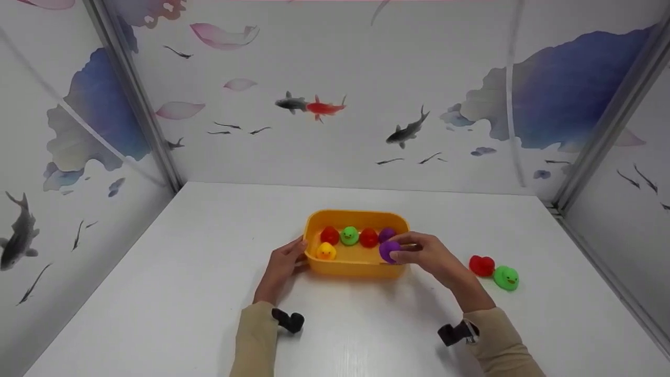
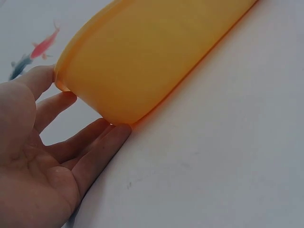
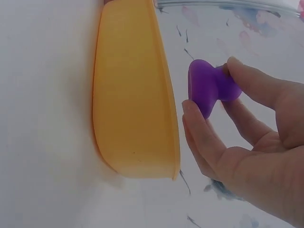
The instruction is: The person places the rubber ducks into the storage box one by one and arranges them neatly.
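A rectangular yellow plastic basket [image 1: 356, 269] stands on the table. My left hand [image 1: 285, 261] holds its left end; in the left wrist view the thumb and index finger meet the basket's rim [image 2: 59, 81] and the other fingertips touch the lower wall. My right hand [image 1: 426, 254] pinches a small purple toy duck [image 3: 203, 88] between thumb and fingers, above the basket's right end. Inside the basket are a yellow duck [image 1: 326, 252], a green duck [image 1: 349, 236], red toys [image 1: 368, 238] and another purple toy [image 1: 387, 234], partly hidden by the held one.
Right of the basket, beyond my right wrist, a red toy [image 1: 481, 266] and a green duck [image 1: 506, 278] lie side by side on the white table [image 1: 209, 262]. Printed panels with fish [image 1: 324, 108] enclose the table at the back and both sides.
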The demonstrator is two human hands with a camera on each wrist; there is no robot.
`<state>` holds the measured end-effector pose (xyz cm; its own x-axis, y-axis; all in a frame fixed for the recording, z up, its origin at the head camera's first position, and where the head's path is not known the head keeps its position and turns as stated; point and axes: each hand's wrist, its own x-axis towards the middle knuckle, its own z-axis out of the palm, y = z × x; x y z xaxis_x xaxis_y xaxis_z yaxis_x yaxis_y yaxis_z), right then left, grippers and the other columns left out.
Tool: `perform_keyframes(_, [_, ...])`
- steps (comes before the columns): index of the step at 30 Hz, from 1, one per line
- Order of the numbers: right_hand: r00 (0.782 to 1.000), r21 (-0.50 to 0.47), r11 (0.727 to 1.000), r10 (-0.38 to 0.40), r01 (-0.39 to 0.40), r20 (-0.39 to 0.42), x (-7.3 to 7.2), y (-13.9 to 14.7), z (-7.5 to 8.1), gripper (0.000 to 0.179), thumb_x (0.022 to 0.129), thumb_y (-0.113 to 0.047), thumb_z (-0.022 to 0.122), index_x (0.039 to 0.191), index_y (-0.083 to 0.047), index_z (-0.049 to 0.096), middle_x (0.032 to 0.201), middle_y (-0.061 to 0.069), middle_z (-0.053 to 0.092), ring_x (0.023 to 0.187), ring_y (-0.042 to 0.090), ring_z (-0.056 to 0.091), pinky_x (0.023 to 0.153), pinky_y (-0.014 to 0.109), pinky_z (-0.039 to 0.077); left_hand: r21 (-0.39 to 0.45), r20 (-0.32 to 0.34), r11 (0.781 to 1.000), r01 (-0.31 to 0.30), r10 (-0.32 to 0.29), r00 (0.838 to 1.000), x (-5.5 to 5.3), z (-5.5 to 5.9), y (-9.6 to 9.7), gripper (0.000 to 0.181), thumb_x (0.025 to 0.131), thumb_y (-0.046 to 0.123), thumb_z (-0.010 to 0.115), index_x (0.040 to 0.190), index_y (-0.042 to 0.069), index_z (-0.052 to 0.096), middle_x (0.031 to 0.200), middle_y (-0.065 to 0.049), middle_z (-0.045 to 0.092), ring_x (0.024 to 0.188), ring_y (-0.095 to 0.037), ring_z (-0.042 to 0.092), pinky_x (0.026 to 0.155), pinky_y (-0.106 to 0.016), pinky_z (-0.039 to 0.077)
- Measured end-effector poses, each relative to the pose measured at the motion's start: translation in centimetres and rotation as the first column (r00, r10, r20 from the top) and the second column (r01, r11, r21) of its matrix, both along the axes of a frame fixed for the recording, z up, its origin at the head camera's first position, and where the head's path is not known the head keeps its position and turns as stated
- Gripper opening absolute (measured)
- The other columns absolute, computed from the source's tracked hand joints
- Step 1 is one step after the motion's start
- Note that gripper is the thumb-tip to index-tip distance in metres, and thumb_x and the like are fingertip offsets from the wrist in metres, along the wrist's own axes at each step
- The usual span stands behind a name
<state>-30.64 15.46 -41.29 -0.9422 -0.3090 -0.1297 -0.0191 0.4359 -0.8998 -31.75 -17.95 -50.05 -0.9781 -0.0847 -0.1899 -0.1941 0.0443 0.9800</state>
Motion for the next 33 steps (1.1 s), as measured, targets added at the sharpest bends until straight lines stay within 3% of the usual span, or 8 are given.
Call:
perform_keyframes(12, [1.0, -0.019, 1.0, 0.012, -0.011, 0.021, -1.2, -3.1, 0.1, 0.039, 0.092, -0.025, 0.072, 0.126, -0.008, 0.064, 0.129, 0.014, 0.06, 0.114, 0.027, 0.059, 0.101, 0.036, 0.055, 0.01, -0.051, 1.0, 0.012, -0.011, 0.999, 0.0, 0.2, 0.1, 0.05, 0.102, 0.041, 0.055, 0.148, 0.02, 0.051, 0.142, -0.011, 0.061, 0.11, -0.02, 0.065, 0.098, -0.033, 0.057])
perform_keyframes(17, [1.0, 0.033, 0.999, 0.012, -0.012, 0.023, -1.9, -4.3, 0.2, 0.037, 0.093, -0.026, 0.072, 0.125, -0.008, 0.064, 0.126, 0.012, 0.063, 0.111, 0.025, 0.061, 0.098, 0.035, 0.057, -0.004, -0.052, 1.0, 0.015, -0.015, 0.999, -0.1, 0.2, 0.1, 0.052, 0.102, 0.043, 0.055, 0.148, 0.019, 0.051, 0.14, -0.011, 0.062, 0.108, -0.019, 0.066, 0.097, -0.032, 0.058])
perform_keyframes(28, [0.999, 0.035, 0.999, 0.006, -0.007, 0.043, -2.9, -6.5, -0.3, 0.031, 0.092, -0.019, 0.073, 0.121, -0.006, 0.068, 0.121, 0.012, 0.067, 0.107, 0.025, 0.066, 0.099, 0.037, 0.057, -0.007, -0.048, 1.0, 0.013, -0.014, 0.999, 0.0, 0.3, 0.0, 0.052, 0.102, 0.043, 0.055, 0.148, 0.019, 0.051, 0.14, -0.011, 0.062, 0.11, -0.02, 0.065, 0.098, -0.033, 0.057])
perform_keyframes(33, [0.995, 0.006, 1.0, -0.011, 0.011, 0.098, -3.5, -7.1, -0.7, 0.034, 0.093, -0.019, 0.072, 0.123, -0.005, 0.067, 0.124, 0.014, 0.068, 0.107, 0.025, 0.068, 0.101, 0.039, 0.056, -0.012, -0.036, 1.0, 0.012, -0.013, 0.999, 0.3, 0.2, -0.1, 0.053, 0.1, 0.046, 0.057, 0.147, 0.022, 0.052, 0.142, -0.008, 0.061, 0.11, -0.019, 0.065, 0.097, -0.032, 0.057])
